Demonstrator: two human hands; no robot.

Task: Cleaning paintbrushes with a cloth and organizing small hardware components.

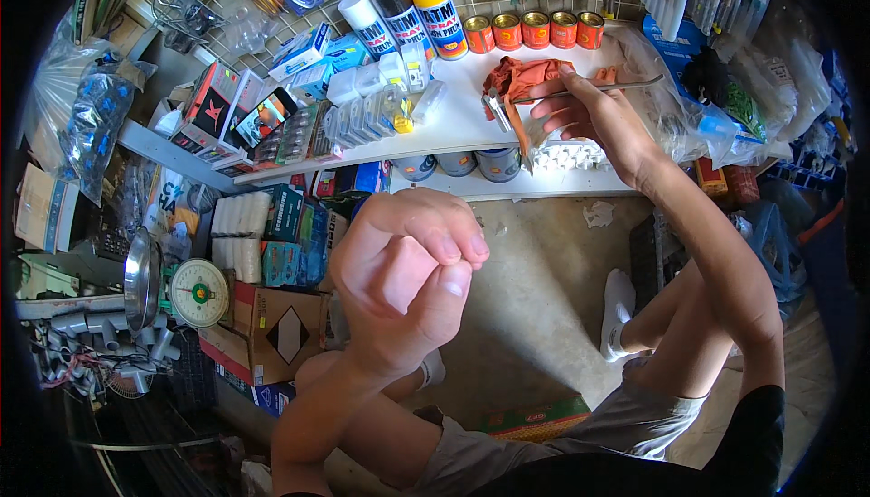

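Note:
My left hand is raised in front of the shelf's edge, its fingers curled in and the fingertips pressed against the thumb. Whatever may be in that pinch is hidden. Over the white shelf, my right hand grips a thin, dark metal rod lying almost level across the fingers. Just behind and left of this hand is a crumpled orange-red cloth or glove. A silver metal piece and a brown strip poke out beside it. White small pieces lie below the right hand.
Spray cans and several small orange tins line the back of the shelf. Clear plastic boxes and a phone stand left. Lower left are a dial scale and a cardboard box. Plastic bags crowd the right.

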